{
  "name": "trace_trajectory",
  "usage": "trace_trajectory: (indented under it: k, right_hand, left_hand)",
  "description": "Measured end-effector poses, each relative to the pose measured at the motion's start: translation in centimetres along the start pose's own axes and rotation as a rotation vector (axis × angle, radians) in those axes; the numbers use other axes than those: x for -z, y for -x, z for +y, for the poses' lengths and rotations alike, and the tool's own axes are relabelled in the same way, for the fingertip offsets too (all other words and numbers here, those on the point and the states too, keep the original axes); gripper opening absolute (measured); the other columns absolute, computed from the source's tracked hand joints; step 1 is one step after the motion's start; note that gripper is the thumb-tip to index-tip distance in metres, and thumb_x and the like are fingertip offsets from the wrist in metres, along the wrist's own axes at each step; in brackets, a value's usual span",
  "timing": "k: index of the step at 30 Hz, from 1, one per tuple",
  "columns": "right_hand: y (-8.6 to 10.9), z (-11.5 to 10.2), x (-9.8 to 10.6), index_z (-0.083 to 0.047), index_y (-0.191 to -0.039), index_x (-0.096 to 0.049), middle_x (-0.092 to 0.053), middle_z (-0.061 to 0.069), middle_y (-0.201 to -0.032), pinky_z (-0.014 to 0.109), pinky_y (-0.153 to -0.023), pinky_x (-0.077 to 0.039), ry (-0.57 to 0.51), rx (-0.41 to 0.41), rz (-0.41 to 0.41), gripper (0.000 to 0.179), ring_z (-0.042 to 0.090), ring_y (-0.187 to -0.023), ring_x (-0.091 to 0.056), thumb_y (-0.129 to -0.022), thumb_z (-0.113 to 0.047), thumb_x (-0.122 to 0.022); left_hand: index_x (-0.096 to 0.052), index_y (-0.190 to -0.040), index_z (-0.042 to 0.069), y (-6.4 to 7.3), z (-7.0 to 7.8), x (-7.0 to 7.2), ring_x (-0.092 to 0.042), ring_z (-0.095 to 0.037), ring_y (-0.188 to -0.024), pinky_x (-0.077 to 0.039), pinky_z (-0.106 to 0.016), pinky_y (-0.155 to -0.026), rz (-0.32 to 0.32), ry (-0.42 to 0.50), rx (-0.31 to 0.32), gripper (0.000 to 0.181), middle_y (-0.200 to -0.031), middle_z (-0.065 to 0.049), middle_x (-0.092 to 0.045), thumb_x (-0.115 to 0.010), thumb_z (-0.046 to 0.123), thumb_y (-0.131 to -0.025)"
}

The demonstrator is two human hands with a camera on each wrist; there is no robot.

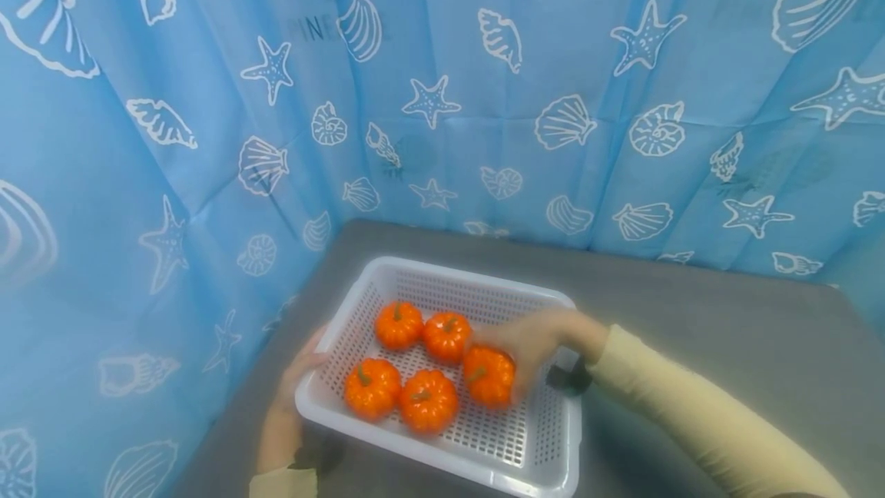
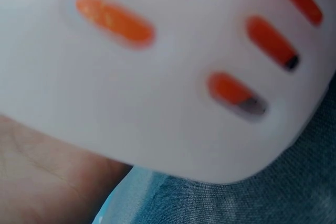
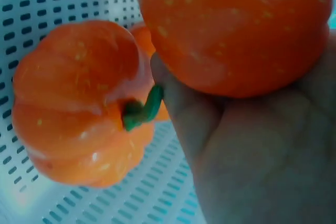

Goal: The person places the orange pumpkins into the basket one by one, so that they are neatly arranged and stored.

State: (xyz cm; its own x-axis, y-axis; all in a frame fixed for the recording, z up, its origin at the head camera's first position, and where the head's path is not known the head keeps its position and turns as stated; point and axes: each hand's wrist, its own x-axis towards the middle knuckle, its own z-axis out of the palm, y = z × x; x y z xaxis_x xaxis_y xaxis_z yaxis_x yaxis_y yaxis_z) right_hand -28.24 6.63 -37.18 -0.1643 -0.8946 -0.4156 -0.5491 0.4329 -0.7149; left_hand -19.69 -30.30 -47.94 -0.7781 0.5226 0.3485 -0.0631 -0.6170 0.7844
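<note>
A white plastic basket [image 1: 422, 448] with slotted walls holds several small orange pumpkins with green stems. Inside its right half, my right hand [image 1: 528, 340] grips one pumpkin [image 1: 488, 376], seen close up in the right wrist view as a glossy orange pumpkin [image 3: 236, 30] against the thumb. Another pumpkin [image 3: 84, 103] lies beside the thumb there. My left hand [image 1: 299, 371] holds the basket's left side at the rim. In the left wrist view, part of the left hand [image 2: 52, 171] shows by the basket wall [image 2: 131, 93]; its fingertips are hidden there.
Two pumpkins, a rear-left one [image 1: 399, 325] and a rear-middle one [image 1: 448, 336], sit along the back; two more, a front-left one [image 1: 372, 389] and a front-middle one [image 1: 429, 402], sit nearer. The basket stands on a grey table [image 1: 691, 329]. A blue seashell-patterned curtain [image 1: 470, 160] hangs behind and left.
</note>
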Motion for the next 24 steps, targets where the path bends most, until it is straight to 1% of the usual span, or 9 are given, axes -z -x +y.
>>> trace_trajectory:
  k: [3,6,8,11,13,17,20,23,24]
  right_hand:
    - [-0.3,-0.4,-0.4,-0.027,-0.128,-0.042,-0.05,-0.01,-0.125,0.02,-0.085,-0.052,0.087,-0.016,-0.026,0.077,0.003,-0.111,-0.051,-0.063,-0.014,-0.081]
    - [-0.4,-0.8,-0.7,-0.031,-0.125,-0.044,-0.051,-0.014,-0.121,0.022,-0.092,-0.048,0.174,-0.026,-0.045,0.074,0.002,-0.111,-0.05,-0.062,-0.018,-0.082]
    - [-0.6,-1.1,-0.9,-0.032,-0.125,-0.044,-0.051,-0.015,-0.122,0.023,-0.095,-0.047,0.209,-0.03,-0.059,0.075,0.001,-0.111,-0.049,-0.062,-0.02,-0.082]
    - [-0.8,-1.4,-1.3,-0.031,-0.128,-0.043,-0.051,-0.015,-0.123,0.025,-0.096,-0.047,0.249,-0.052,-0.08,0.078,0.002,-0.112,-0.049,-0.061,-0.022,-0.083]
    - [-0.9,-1.6,-1.5,-0.028,-0.132,-0.041,-0.05,-0.014,-0.128,0.027,-0.098,-0.047,0.259,-0.083,-0.093,0.083,0.004,-0.117,-0.049,-0.061,-0.022,-0.084]
    - [-1.4,-2.1,-2.0,-0.026,-0.135,-0.04,-0.05,-0.011,-0.13,0.03,-0.096,-0.05,0.303,-0.154,-0.112,0.086,0.008,-0.118,-0.05,-0.062,-0.026,-0.085]
    - [-1.9,-2.4,-2.4,-0.025,-0.134,-0.04,-0.051,-0.011,-0.128,0.029,-0.094,-0.051,0.343,-0.187,-0.136,0.084,0.009,-0.116,-0.052,-0.063,-0.029,-0.085]
    - [-2.5,-2.5,-2.7,-0.025,-0.135,-0.04,-0.051,-0.011,-0.128,0.03,-0.096,-0.05,0.375,-0.208,-0.155,0.085,0.008,-0.117,-0.051,-0.063,-0.03,-0.085]
    - [-2.7,-2.4,-2.9,-0.025,-0.134,-0.041,-0.051,-0.011,-0.128,0.03,-0.097,-0.049,0.384,-0.214,-0.16,0.084,0.008,-0.117,-0.05,-0.063,-0.03,-0.085]
  left_hand:
    - [-0.012,-0.153,0.015,-0.1,0.2,-0.1,-0.053,-0.03,-0.124,-0.05,-0.047,-0.093,-0.01,-0.01,0.001,0.067,-0.143,-0.014,-0.045,-0.004,-0.006,-0.09]
    - [-0.009,-0.153,0.012,-0.2,0.4,-0.3,-0.053,-0.031,-0.124,-0.05,-0.047,-0.093,-0.036,0.005,-0.002,0.067,-0.142,-0.015,-0.045,0.0,-0.007,-0.089]
    - [-0.009,-0.153,0.012,-0.3,0.6,-0.5,-0.053,-0.031,-0.124,-0.05,-0.048,-0.093,-0.035,0.011,0.003,0.068,-0.142,-0.015,-0.045,0.001,-0.007,-0.088]
    - [-0.01,-0.153,0.013,-0.3,0.7,-0.6,-0.054,-0.03,-0.124,-0.05,-0.047,-0.093,-0.01,0.004,0.007,0.068,-0.141,-0.014,-0.046,0.0,-0.007,-0.089]
    - [-0.011,-0.153,0.013,-0.3,0.7,-0.6,-0.053,-0.03,-0.124,-0.05,-0.047,-0.093,0.001,0.0,0.011,0.067,-0.141,-0.014,-0.047,-0.001,-0.007,-0.089]
    - [-0.012,-0.153,0.015,-0.1,0.6,-0.4,-0.052,-0.03,-0.125,-0.049,-0.046,-0.094,0.006,0.003,0.015,0.067,-0.142,-0.014,-0.046,-0.003,-0.006,-0.09]
    - [-0.012,-0.153,0.015,-0.1,0.5,-0.3,-0.052,-0.03,-0.125,-0.049,-0.046,-0.095,0.015,-0.002,0.018,0.067,-0.142,-0.014,-0.046,-0.004,-0.006,-0.09]
    - [-0.014,-0.153,0.016,-0.1,0.5,-0.3,-0.053,-0.03,-0.124,-0.049,-0.046,-0.095,0.032,-0.002,0.023,0.068,-0.142,-0.014,-0.047,-0.003,-0.007,-0.089]
    - [-0.013,-0.153,0.015,-0.1,0.5,-0.3,-0.053,-0.03,-0.124,-0.049,-0.046,-0.095,0.029,0.001,0.023,0.069,-0.142,-0.014,-0.046,-0.002,-0.007,-0.089]
